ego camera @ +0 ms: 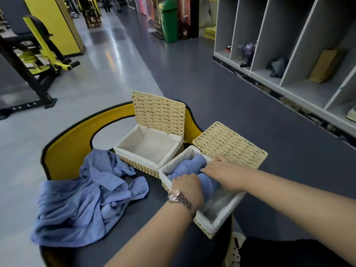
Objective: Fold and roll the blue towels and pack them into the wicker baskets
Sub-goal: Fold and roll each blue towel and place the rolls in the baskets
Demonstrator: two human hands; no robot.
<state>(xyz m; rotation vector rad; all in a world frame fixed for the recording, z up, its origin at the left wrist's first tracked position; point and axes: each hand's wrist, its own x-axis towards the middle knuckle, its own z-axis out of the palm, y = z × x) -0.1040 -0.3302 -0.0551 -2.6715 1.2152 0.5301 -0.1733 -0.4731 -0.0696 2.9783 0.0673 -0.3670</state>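
Observation:
A rolled blue towel (192, 165) lies across the far end of the near wicker basket (221, 218), which has a white liner and its lid tipped back. My left hand (185, 186), with a wristwatch, grips the roll's near-left part. My right hand (219, 173) lies on the roll's right side with fingers spread, pressing it down. A second wicker basket (134, 160) stands behind to the left, lid upright, with nothing inside. Loose blue towels (86, 201) lie crumpled in a heap on the left of the dark table (159, 189).
The table has a yellow raised rim (69, 149) at its far left. Grey floor stretches beyond. White cubby shelves (289, 54) line the right side. Yellow and black gym equipment (34, 60) stands at the far left, a green bin (169, 20) far back.

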